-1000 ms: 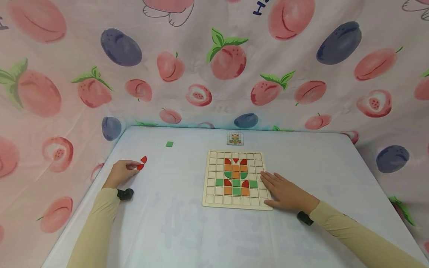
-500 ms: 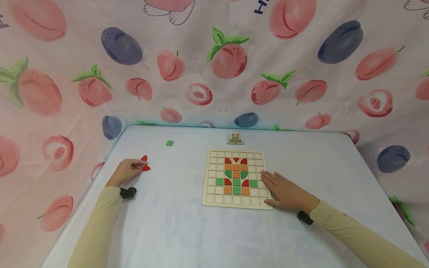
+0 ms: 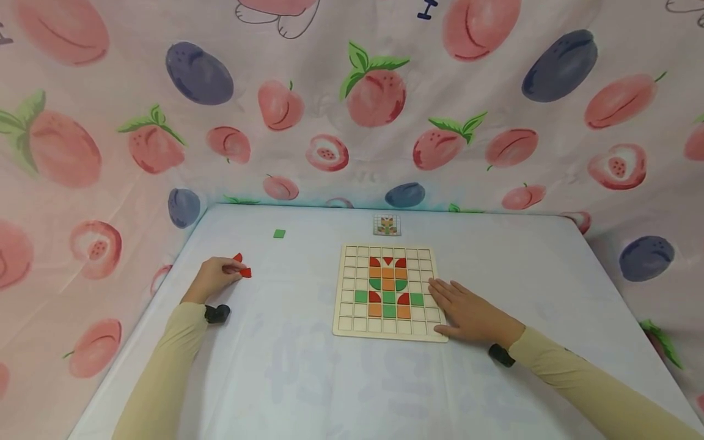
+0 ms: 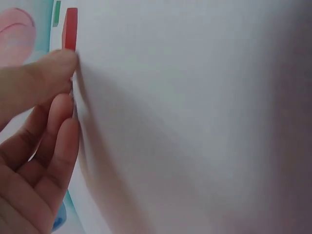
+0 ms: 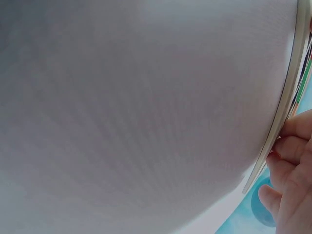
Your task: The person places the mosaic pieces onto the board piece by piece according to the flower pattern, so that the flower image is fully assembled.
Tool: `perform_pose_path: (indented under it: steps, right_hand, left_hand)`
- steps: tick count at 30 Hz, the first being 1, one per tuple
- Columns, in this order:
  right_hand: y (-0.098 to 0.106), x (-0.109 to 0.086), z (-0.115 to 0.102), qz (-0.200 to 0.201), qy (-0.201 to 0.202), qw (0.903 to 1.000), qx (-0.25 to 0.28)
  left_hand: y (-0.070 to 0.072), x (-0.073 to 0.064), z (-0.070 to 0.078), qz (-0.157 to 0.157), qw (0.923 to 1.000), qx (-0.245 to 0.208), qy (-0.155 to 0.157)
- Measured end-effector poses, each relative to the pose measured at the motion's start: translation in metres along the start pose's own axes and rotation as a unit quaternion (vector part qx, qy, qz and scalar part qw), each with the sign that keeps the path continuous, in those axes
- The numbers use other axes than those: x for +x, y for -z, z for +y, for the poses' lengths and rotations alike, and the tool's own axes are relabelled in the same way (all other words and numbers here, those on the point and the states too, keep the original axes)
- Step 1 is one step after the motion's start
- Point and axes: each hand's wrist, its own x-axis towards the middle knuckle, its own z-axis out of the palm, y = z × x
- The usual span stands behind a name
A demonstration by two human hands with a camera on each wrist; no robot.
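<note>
At the left of the table, my left hand (image 3: 213, 278) pinches a red quarter-circle tile (image 3: 245, 272) between thumb and fingertips. In the left wrist view that red tile (image 4: 70, 30) sticks out past the thumb, low over the cloth. A second red tile (image 3: 238, 257) lies just behind the fingers, partly hidden by them. My right hand (image 3: 472, 315) lies flat with straight fingers on the right edge of a square wooden grid board (image 3: 352, 328). Red, orange and green tiles fill the board's middle cells in a flower-like pattern.
A green square tile (image 3: 279, 233) lies further back on the left. Behind the board is a small pattern card (image 3: 387, 225) showing a similar design. A fruit-print curtain (image 3: 324, 73) hangs along the table's back and sides.
My left hand has slid a little to the right and back with one red tile, which has turned and now juts out past the fingertips. The right hand stays on the board.
</note>
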Motion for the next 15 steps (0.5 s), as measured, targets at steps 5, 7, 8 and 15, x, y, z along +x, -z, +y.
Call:
perform_pose_path:
  steps: [5,7,8,15]
  right_hand:
    - [0.002,0.0,-0.001,0.006,0.003,1.0,0.0]
    - [0.003,0.0,-0.001,0.006,0.004,1.0,0.001]
    - [0.002,0.0,-0.001,0.006,0.004,1.0,0.001]
    - [0.001,0.0,-0.001,0.002,0.0,1.0,0.005]
  left_hand:
    - [-0.003,0.006,0.006,-0.037,0.9992,0.013,-0.007]
    - [-0.003,0.007,0.008,-0.046,0.9988,0.015,-0.009]
    - [-0.004,0.007,0.009,-0.048,0.9987,0.014,-0.008]
    - [-0.007,0.007,0.013,-0.04,0.9988,0.008,-0.026]
